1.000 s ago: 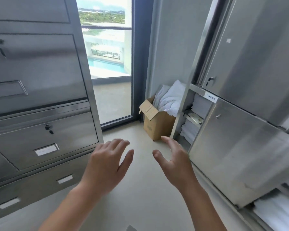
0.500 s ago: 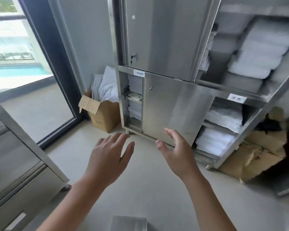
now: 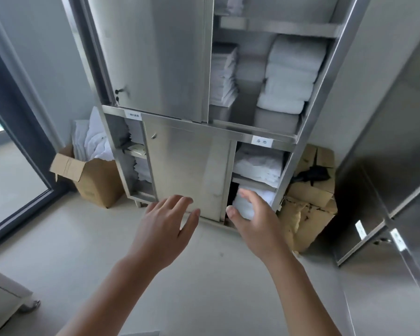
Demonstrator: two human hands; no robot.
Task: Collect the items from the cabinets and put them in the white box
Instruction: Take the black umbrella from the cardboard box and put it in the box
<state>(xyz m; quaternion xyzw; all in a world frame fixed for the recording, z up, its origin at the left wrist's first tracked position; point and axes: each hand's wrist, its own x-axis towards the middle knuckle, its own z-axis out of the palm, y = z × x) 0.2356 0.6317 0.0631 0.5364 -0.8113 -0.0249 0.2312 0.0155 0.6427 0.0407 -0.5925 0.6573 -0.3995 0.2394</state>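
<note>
A steel cabinet [image 3: 187, 161] stands ahead with sliding doors partly open. Folded white towels fill its shelves: a tall stack [image 3: 289, 76] at upper right, a flat pile [image 3: 257, 166] in the lower right bay, and a small bundle [image 3: 245, 204] on the bottom shelf. My right hand [image 3: 255, 224] is open in front of that bottom bundle, fingers spread, holding nothing. My left hand [image 3: 165, 226] is open too, raised before the lower sliding door. No white box is in view.
A cardboard box [image 3: 95, 180] stuffed with white linen sits left of the cabinet by the glass door [image 3: 15, 141]. Crumpled cardboard boxes [image 3: 310, 197] lie to the cabinet's right. Another steel cabinet [image 3: 393, 190] stands at the right, and a steel unit's corner [image 3: 3, 301] at lower left.
My view has swung right from the drawer unit and window to face the open cabinet. Both hands stay open and have come closer to the lower shelves.
</note>
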